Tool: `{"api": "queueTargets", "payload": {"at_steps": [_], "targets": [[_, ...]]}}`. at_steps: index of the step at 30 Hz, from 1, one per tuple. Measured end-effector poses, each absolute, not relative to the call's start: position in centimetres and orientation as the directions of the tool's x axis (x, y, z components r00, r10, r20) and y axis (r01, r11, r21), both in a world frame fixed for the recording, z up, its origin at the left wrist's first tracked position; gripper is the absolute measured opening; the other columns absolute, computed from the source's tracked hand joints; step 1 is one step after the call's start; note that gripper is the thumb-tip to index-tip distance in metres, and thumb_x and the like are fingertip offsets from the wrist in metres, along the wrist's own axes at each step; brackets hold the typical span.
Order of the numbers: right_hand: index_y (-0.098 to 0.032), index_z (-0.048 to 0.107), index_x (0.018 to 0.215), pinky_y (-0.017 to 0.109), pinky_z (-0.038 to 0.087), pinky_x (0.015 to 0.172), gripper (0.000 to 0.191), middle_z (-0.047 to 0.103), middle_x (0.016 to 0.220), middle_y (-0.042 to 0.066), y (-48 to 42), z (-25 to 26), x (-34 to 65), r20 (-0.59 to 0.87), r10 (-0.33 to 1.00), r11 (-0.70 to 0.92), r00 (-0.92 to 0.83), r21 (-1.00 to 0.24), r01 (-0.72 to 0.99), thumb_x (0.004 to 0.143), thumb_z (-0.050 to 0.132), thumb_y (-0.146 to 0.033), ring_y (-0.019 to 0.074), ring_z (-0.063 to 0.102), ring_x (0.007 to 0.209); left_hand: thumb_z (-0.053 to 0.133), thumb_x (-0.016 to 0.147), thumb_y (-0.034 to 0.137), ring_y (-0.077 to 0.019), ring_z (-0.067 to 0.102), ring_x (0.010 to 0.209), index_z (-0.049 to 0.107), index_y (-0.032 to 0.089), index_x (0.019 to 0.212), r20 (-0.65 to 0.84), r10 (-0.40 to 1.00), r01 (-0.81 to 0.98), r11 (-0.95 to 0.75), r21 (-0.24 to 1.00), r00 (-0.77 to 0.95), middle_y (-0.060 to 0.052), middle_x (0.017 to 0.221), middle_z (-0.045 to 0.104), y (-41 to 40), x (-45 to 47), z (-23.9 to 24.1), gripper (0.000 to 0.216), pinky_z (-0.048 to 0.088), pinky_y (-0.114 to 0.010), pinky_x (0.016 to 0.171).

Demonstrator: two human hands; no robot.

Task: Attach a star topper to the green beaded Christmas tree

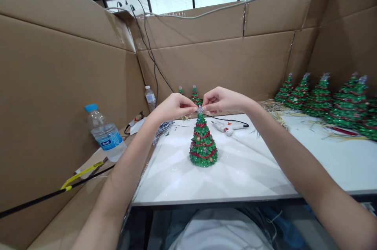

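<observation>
A small green Christmas tree figurine with red garlands and little ornaments stands upright on the white table. At its tip sits a clear star topper. My left hand pinches the topper from the left with thumb and fingertips. From the right, my right hand pinches at the same topper, its fingers closed together. Behind the tree, to the right, a glue gun lies on the table with its black cord.
Several similar trees line the right side, among loose wires; two more stand at the back. A water bottle leans at left, near a yellow-and-black cable. A smaller bottle stands behind. Cardboard walls enclose the table.
</observation>
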State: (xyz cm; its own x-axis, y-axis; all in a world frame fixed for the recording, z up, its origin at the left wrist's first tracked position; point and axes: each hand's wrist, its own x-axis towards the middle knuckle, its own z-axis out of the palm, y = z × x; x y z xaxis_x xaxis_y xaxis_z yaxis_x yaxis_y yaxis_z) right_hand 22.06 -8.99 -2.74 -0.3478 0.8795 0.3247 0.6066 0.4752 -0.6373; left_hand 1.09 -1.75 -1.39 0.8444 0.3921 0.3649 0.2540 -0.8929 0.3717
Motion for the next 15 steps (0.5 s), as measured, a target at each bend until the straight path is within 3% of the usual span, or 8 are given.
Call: {"api": "queueTargets", "payload": {"at_steps": [15], "targets": [[-0.015,0.061,0.071,0.021,0.039,0.048,0.014,0.058,0.057,-0.003,-9.02,-2.75,22.08,0.33,0.879,0.477,-0.345,-0.639,0.603,0.077,0.064,-0.028,0.0074,0.05,0.051,0.061,0.08,0.036,-0.0083,0.043,0.056,0.078,0.007,0.085,0.366,0.394,0.258,-0.893,0.368,0.843,-0.003,0.061,0.061,-1.75,1.07,-1.38,0.034,0.033,-0.019,0.049]]}}
